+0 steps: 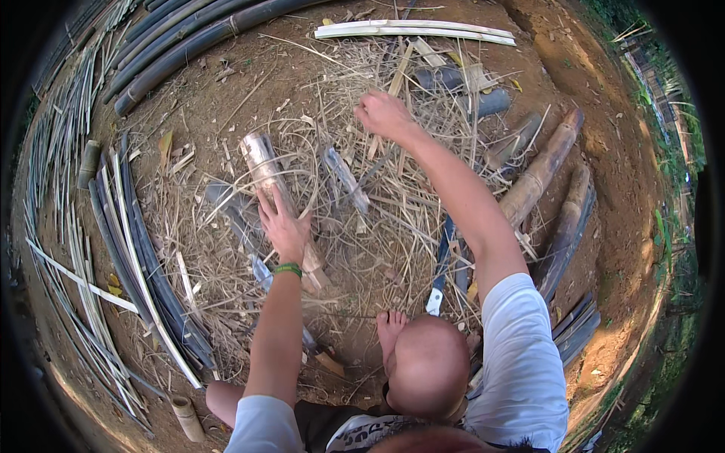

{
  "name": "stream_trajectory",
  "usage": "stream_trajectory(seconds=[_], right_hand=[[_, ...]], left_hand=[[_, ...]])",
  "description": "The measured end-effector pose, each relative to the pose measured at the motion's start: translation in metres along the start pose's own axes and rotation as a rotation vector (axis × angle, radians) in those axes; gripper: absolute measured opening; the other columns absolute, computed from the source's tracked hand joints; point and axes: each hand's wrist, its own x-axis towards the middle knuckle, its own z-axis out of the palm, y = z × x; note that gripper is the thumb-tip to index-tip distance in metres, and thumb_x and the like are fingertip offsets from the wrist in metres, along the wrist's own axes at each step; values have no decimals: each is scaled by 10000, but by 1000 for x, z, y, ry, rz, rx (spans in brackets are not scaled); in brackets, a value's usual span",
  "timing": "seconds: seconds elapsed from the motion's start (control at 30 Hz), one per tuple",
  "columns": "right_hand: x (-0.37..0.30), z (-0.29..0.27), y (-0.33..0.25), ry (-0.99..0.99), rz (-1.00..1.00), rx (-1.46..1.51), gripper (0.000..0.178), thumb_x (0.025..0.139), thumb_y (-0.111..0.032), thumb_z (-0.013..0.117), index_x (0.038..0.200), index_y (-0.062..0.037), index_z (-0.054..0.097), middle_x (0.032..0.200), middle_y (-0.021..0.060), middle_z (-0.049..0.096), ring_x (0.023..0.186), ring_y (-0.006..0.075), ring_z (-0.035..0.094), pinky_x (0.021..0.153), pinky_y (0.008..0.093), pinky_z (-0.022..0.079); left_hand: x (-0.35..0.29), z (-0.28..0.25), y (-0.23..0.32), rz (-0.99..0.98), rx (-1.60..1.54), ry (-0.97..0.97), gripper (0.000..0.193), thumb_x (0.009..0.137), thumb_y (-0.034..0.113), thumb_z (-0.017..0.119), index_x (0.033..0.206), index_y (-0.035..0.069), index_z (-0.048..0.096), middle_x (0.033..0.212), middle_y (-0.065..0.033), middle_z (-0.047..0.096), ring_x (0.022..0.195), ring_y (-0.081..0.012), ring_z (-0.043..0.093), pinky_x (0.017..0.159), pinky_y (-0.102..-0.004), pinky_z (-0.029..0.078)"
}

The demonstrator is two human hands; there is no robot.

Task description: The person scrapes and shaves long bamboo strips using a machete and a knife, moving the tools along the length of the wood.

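At far left, thin strips (64, 151) lay in a long bundle on the soil (200, 102). Left of centre, a pale cylindrical section (262, 158) lay among the shavings (400, 215). My left hand (287, 234) rested on it, open, fingers spread. My right hand (384, 115) was curled above the shavings; I could not tell whether it held anything. Farther right lay a brown bamboo pole (542, 167).

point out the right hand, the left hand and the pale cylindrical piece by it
right hand (384, 115): head view, back of the hand
left hand (285, 232): head view, back of the hand
pale cylindrical piece (263, 163): head view, its upper part
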Motion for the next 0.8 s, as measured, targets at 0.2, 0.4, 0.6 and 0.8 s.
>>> stream_trajectory(seconds=[0.2, 0.4, 0.6, 0.8], right_hand=[[139, 50, 81, 73, 163, -115, 354, 920, -321, 606, 1127, -37, 644, 1288, 164, 553, 1187, 342, 573, 1014, 492, 461], [246, 86, 85, 90, 209, -247, 403, 923, -319, 551, 1274, -149, 652, 1572, 118, 314, 1481, 322, 239, 1167, 611, 205], [302, 70, 70, -132, 289, -315, 446, 965, -292, 471, 1372, -158, 594, 1640, 63, 205, 1520, 317, 121, 1177, 639, 146], [297, 86, 87, 14, 158, -325, 385, 927, -164, 503, 1272, -52, 632, 1511, 68, 432, 1445, 262, 335, 1165, 663, 177]], left_hand=[[4, -4, 26, 18, 24, -20, 1035, 656, 205, 866, 1528, 106, 318, 1589, -229, 214, 1339, -482, 364, 1119, -504, 361], [15, -3, 32, -7, 118, -33, 866, 764, 240, 777, 1504, 90, 354, 1561, -265, 265, 1329, -482, 378, 1092, -551, 342], [18, 1, 28, -23, 220, -35, 777, 808, 303, 720, 1475, 73, 394, 1532, -271, 322, 1306, -458, 422, 1073, -558, 334], [16, 1, 28, -33, 229, -37, 793, 793, 326, 724, 1473, 73, 406, 1536, -271, 317, 1309, -448, 423, 1086, -557, 325]])
